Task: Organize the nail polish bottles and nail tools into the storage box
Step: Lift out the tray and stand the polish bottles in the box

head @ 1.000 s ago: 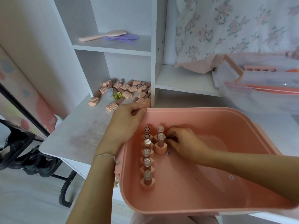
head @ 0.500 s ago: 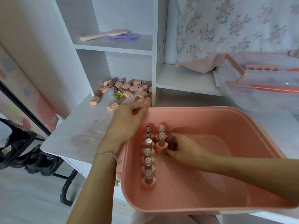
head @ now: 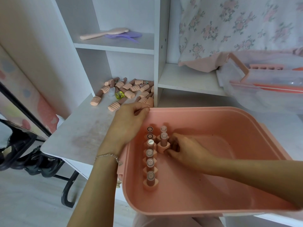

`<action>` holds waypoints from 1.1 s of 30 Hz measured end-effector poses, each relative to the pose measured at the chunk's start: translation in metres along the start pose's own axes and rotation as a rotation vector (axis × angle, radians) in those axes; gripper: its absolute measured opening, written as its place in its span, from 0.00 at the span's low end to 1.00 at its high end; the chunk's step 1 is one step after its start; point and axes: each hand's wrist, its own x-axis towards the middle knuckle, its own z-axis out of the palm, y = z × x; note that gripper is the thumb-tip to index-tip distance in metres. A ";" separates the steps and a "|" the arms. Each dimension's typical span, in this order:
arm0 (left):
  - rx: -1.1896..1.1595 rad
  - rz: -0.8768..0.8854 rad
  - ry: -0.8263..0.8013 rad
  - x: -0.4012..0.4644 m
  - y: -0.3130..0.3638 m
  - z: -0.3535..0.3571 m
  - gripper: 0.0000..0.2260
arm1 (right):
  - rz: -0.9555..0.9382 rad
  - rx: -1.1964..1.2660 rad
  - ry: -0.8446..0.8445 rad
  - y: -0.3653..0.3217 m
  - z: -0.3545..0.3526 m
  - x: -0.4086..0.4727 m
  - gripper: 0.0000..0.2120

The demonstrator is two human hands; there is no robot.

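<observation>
Pink storage box (head: 213,115), open, sits on the tabletop (head: 82,131). Inside, along its left wall, a row of six nail polish bottles (head: 150,158) stands cap-down; two more upright bottles (head: 164,138) start a second row just beside it. Loose bottles (head: 129,90) lie flat in a pile on the tabletop behind the box's left corner.

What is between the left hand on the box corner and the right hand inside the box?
In the head view, upright nail polish bottles stand between the left hand and right hand.

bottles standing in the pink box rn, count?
8: six in a row along the left wall, two beside it at the back. The right hand may hide another.
</observation>
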 end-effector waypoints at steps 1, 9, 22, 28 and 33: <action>-0.001 0.002 0.001 0.000 0.000 0.000 0.08 | 0.004 0.001 -0.002 0.000 0.000 0.000 0.06; -0.013 0.009 -0.030 -0.001 -0.001 -0.001 0.08 | 0.039 -0.015 -0.005 -0.002 0.001 0.000 0.05; -0.013 -0.005 -0.022 -0.001 -0.002 -0.001 0.07 | 0.048 -0.015 -0.021 -0.002 -0.005 -0.002 0.04; -0.020 -0.050 -0.025 -0.002 -0.002 0.000 0.07 | 0.037 -0.088 -0.031 -0.017 -0.034 -0.006 0.08; 0.014 -0.029 -0.010 -0.004 -0.002 0.001 0.10 | -0.150 -0.086 0.071 -0.041 -0.074 -0.012 0.13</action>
